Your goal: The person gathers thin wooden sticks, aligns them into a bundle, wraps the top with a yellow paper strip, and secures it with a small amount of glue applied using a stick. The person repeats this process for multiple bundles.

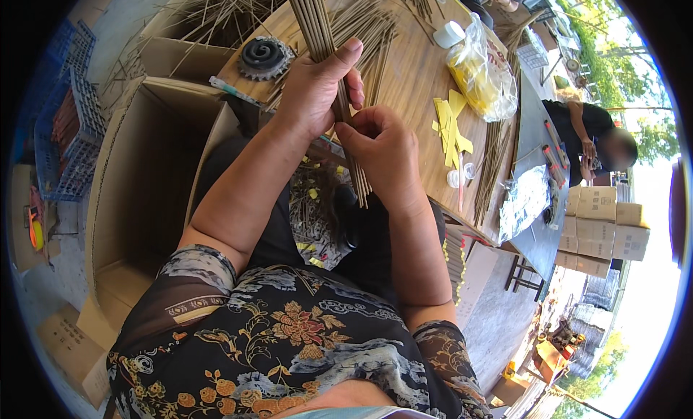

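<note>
My left hand is wrapped round a bundle of thin brown sticks, thumb lying along it. The bundle slants over the near edge of the wooden table, its lower ends hanging above my lap. Just below, my right hand is closed, thumb and curled forefinger pinching at the bundle's side; anything small between those fingertips is hidden. More loose sticks lie on the table beyond my hands. Yellow paper strips are scattered to the right, near a clear plastic bag with yellow contents.
An open cardboard box stands at my left, with blue crates beyond. On the table are a dark spiral in a toothed dish and a white-lidded jar. At right, a co-worker sits near stacked cartons.
</note>
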A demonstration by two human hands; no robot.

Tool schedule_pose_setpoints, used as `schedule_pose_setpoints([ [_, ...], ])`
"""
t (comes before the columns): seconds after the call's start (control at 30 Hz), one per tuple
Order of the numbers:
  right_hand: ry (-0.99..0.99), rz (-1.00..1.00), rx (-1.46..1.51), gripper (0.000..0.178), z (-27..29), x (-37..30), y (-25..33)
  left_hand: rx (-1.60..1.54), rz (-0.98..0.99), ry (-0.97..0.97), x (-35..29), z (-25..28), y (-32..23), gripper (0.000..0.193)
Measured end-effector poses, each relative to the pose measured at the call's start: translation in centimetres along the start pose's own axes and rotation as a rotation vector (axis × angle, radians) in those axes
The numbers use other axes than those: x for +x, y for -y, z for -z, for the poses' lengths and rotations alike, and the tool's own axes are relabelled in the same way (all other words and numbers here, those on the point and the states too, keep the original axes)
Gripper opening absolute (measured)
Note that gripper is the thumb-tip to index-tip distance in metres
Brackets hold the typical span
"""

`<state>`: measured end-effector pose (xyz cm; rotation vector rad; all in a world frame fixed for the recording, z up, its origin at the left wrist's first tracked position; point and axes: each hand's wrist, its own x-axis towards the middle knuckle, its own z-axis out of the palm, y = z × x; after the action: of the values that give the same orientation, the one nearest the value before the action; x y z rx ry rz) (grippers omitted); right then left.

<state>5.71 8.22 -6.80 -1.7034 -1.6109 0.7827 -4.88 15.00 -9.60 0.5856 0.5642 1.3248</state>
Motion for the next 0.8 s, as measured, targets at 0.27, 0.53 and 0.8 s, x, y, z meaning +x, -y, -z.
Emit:
schedule_pose_setpoints([
  [0.27, 0.173, -0.064, 0.197, 0.021, 0.7, 0.9, -0.9, -0.029, 0.072, 0.006, 0.2, 0.2, 0.0, 0.033],
  [0.53, 0.393, -0.115, 0.02, 0.015, 3.7, -1.0, -1.4, -0.166, 0.075, -0.037, 1.7, 2.3, -1.9, 0.039],
  [0.8, 0.455, -0.388, 0.32, 0.016, 8.7, -5.3, -3.5, -0.269, -0.019, -0.115, 2.7, 3.8, -3.3, 0.035],
])
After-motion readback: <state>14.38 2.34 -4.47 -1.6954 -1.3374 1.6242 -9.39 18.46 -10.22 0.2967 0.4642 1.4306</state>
